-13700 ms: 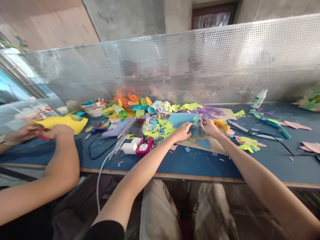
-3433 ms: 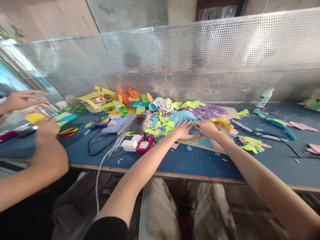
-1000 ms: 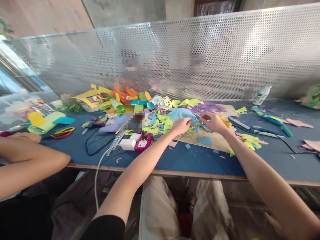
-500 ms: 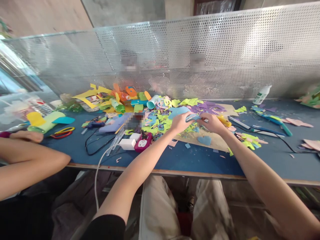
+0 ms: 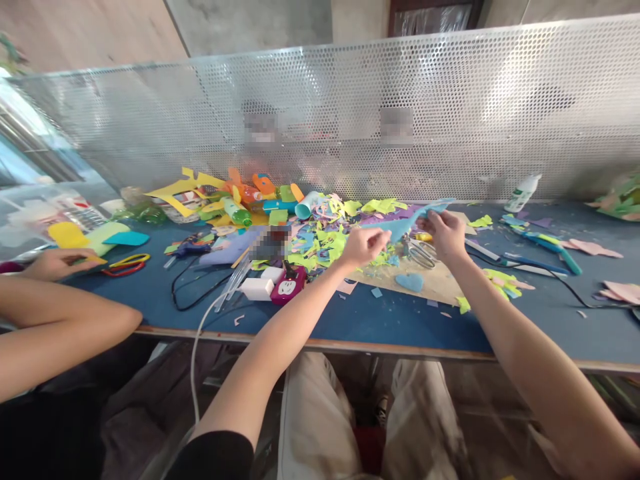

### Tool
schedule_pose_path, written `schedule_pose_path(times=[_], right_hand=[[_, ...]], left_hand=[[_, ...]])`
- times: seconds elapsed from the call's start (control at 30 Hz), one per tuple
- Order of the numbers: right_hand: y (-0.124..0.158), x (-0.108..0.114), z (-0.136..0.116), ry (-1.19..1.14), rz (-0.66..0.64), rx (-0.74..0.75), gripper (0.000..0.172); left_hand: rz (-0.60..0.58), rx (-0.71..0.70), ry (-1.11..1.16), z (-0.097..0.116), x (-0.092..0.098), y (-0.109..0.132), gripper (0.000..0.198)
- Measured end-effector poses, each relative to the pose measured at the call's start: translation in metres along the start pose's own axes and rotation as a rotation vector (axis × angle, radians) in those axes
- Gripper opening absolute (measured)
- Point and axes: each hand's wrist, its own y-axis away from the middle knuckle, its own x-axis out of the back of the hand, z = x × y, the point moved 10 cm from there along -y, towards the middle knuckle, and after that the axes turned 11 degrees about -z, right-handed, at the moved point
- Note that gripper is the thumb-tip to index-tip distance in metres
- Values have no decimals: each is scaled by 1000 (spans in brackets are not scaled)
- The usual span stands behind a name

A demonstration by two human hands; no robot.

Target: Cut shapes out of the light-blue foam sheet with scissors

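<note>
My left hand [image 5: 365,245] and my right hand [image 5: 447,233] each pinch one end of a light blue foam sheet [image 5: 403,225], lifted a little above the table. Below it, metal scissors [image 5: 419,253] lie on a brown cardboard piece [image 5: 434,285] beside a small blue heart cutout [image 5: 409,281]. A heap of green, blue and purple foam scraps [image 5: 333,233] lies just behind and left of my hands.
The blue table [image 5: 310,320] has a perforated metal screen [image 5: 450,113] along its back. A pink device [image 5: 287,285], white box [image 5: 257,288] and cables lie left of me. A co-worker's hand [image 5: 57,263] rests at far left near red-yellow scissors [image 5: 125,265]. A glue bottle [image 5: 523,192] stands back right.
My hands have lifted the light blue foam sheet off the scrap heap and stretched it between them. The scissors now lie uncovered on the cardboard. The co-worker's hand shifted slightly.
</note>
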Motion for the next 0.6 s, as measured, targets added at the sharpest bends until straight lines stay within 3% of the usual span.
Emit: schedule_pose_path(times=[0.1,0.17,0.23,0.37,0.5,0.53,0.6], right_hand=[[0,-2,-14,-19,26,59,12],[1,-9,-29,71,-6,91,9],[3,-20,-48,176,-70,138,16],[-2,-36,-90,369,-136,257,30],[-29,-34,-100,91,-114,192,23],[-37,-28,-96,-19,-68,159,17],[-49,-16,-78,-229,40,34,13]], left_hand=[[-282,-35,-67,6,-36,-1,44],[-314,-47,-201,7,-43,-2,40],[-232,11,-337,2,-37,-5,54],[110,265,-382,-21,-1,-2,82],[403,509,-167,-61,26,17,85],[435,584,-93,-74,27,22,84],[376,642,42,-92,18,22,83]])
